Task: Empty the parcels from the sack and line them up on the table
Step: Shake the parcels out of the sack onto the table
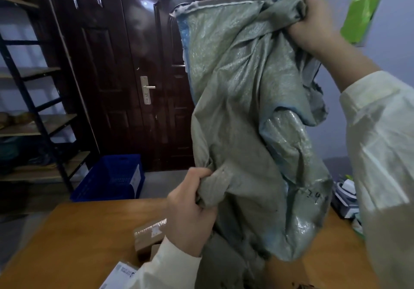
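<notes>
A: From the head view, what are the hands doing?

B: The right hand [312, 19] is gripping a bunched corner of the sack [251, 114], fingers curled tight round the cloth, raised high. The left hand [190, 208] is clutching a fold at the sack's lower left edge, just over the table [78, 239].

A: And the sack?

B: It is hanging between both hands, its lower end sagging down to the table's near edge.

A: Any parcels out?

B: A brown parcel [150, 235] is lying on the table beside the left wrist, and a white-labelled one [121, 275] is showing at the bottom edge.

A: Behind?

B: A dark door [125, 64], a shelf [29, 109] on the left, a blue crate [114, 176] sitting on the floor.
</notes>
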Motion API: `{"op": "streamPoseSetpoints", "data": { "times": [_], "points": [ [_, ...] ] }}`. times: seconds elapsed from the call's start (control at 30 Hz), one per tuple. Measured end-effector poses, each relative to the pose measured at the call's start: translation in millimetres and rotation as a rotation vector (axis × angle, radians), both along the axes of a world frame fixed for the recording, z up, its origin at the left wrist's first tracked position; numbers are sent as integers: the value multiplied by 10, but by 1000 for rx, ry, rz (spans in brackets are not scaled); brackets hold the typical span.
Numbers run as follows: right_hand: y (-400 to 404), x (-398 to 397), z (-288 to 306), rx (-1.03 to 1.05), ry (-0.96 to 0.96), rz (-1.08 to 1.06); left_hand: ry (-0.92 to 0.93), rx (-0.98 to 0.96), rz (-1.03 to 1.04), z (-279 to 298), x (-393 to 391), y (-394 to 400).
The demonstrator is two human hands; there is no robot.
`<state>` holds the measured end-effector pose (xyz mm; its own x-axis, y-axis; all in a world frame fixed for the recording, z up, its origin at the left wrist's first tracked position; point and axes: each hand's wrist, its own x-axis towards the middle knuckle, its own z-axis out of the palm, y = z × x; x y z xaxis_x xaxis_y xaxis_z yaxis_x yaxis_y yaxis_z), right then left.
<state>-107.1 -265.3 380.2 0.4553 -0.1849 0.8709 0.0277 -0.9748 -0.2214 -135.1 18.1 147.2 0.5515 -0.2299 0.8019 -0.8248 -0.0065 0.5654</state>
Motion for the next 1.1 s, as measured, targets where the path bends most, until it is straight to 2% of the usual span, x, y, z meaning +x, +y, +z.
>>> {"op": "streamPoseSetpoints", "data": {
  "times": [0.2,0.27,0.4,0.67,0.8,0.9,0.97,1.03,1.1],
  "points": [
    [-45,-75,136,1,-96,1,-162,-86,45,390,72,163],
    [-53,-77,149,-2,-124,36,-160,-87,60,409,110,160],
    [-115,-51,61,-43,-110,-23,-117,-74,29,351,123,112],
    [-259,-112,214,194,-151,-84,-239,-269,99,1019,292,205],
    [-282,-130,161,130,-163,-48,-166,-336,119,1074,326,192],
    [-242,-158,36,90,-124,28,-67,-173,14,926,397,213],
    [-276,-153,-35,119,-100,36,-14,49,-166,807,451,274],
    [-328,-149,-63,145,-96,41,82,430,-429,698,509,366],
    [-350,-137,-66,160,-77,76,275,870,-721,600,581,465]
  ]
}}
